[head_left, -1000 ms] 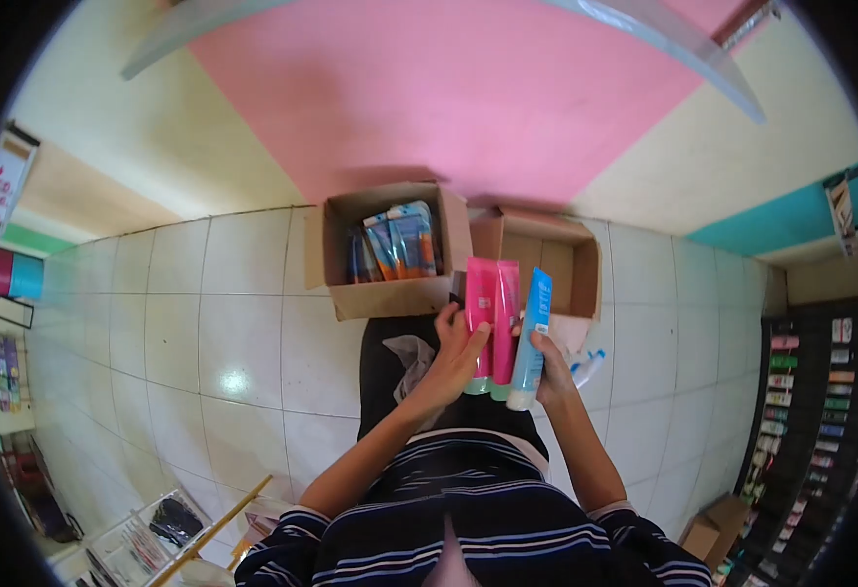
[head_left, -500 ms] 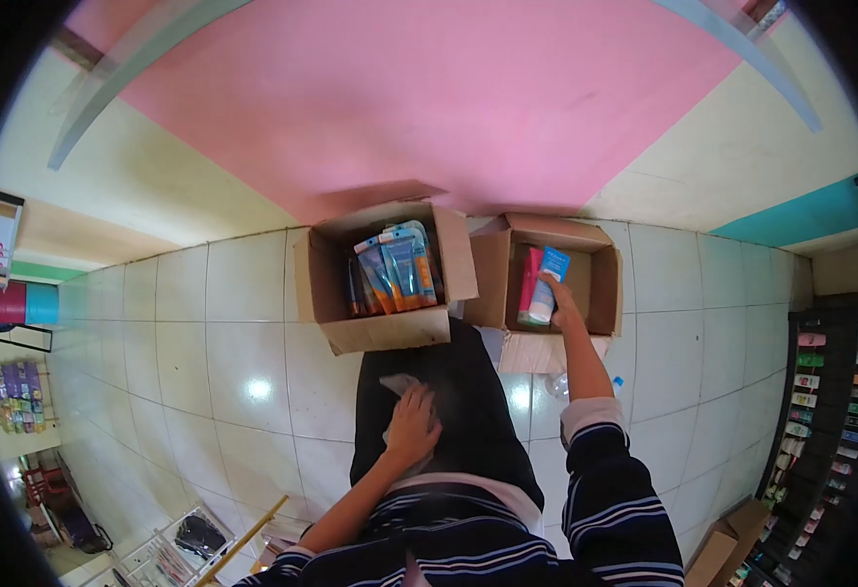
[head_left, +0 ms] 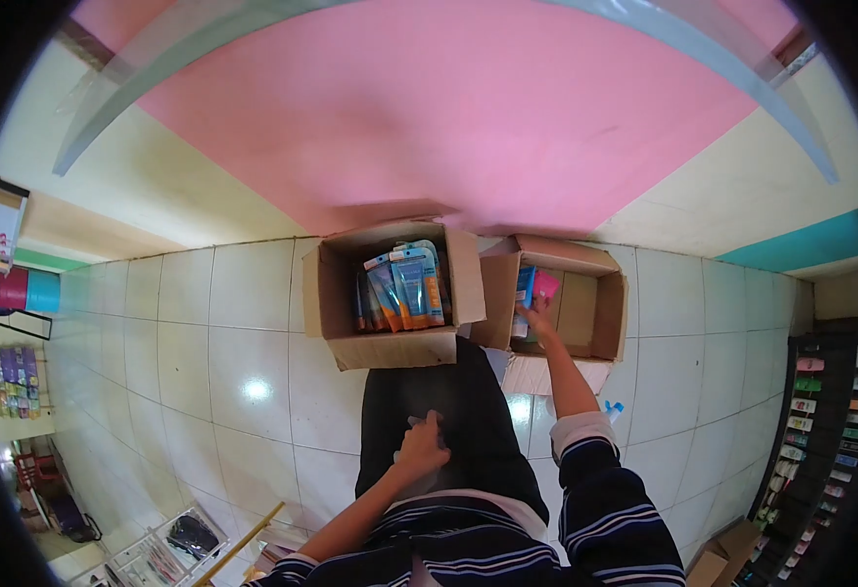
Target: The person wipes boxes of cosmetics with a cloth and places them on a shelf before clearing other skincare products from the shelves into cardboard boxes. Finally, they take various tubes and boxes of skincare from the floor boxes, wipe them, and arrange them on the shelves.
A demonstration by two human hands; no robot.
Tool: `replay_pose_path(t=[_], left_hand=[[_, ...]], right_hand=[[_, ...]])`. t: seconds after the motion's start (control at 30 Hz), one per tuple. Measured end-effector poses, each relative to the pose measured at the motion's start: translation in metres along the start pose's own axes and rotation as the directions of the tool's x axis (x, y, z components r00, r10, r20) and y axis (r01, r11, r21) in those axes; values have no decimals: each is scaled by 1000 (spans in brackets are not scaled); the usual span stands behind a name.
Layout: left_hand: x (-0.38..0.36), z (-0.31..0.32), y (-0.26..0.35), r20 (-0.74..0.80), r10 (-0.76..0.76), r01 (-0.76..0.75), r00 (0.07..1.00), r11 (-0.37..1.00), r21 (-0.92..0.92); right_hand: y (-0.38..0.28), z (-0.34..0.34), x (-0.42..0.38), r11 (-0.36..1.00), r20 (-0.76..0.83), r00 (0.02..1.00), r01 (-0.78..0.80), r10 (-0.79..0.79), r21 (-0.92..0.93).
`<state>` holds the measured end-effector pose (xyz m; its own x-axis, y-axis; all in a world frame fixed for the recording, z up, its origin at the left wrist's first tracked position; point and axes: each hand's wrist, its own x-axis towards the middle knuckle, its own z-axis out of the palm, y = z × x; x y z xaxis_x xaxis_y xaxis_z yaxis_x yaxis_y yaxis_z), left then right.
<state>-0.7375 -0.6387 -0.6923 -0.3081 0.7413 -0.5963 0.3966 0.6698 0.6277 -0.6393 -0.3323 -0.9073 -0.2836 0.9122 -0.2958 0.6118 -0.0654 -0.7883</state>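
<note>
My right hand [head_left: 540, 323] reaches into the right cardboard box [head_left: 602, 318], fingers closed around the lower end of a pink tube [head_left: 545, 286]. Just left of it, inside the same box, stands a blue and white tube [head_left: 525, 282], partly covered by my fingers. Over my lap, my left hand [head_left: 422, 452] is curled around a crumpled piece of clear plastic [head_left: 413, 423], most of it hidden by the hand. In the left cardboard box [head_left: 390, 352] several blue and orange packs [head_left: 411, 289] lean together upright.
Both boxes sit open on the white tiled floor [head_left: 253, 362] against the pink wall [head_left: 429, 117]. A bottle with a blue cap [head_left: 614, 408] lies beside my right forearm. Shelves of products [head_left: 811, 430] line the right side; a white rack [head_left: 169, 548] stands lower left.
My right hand has moved from the blue and white tube to the pink one; the blue tube now rests left of it. My left hand has lifted and curled tighter around the plastic.
</note>
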Motion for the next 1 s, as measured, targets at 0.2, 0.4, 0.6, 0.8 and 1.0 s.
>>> replay_pose_path(t=[0.2,0.4,0.6,0.8,1.0], left_hand=[[-2,12,-9,-40,43,-40,998,997,67],[4,-48,28,124,11,-32,992,985,167],[-80,-213,187,-565,685,-708,459,667,234],[-162,-359,350,-627,656,-716,-420,185,673],[-165,-444,440,-797,583,-753,-158,450,479]], right_hand=[[-73,-52,-26,935,-221,908,351,-355,-58],[-311,-207,-125,637,-516,532,770,-671,-34],[-523,-376,-204,164,-824,-106,958,-556,-233],[-654,-487,-159,399,-720,182,906,-670,-142],[-659,-510,-149,590,-185,645,758,-742,279]])
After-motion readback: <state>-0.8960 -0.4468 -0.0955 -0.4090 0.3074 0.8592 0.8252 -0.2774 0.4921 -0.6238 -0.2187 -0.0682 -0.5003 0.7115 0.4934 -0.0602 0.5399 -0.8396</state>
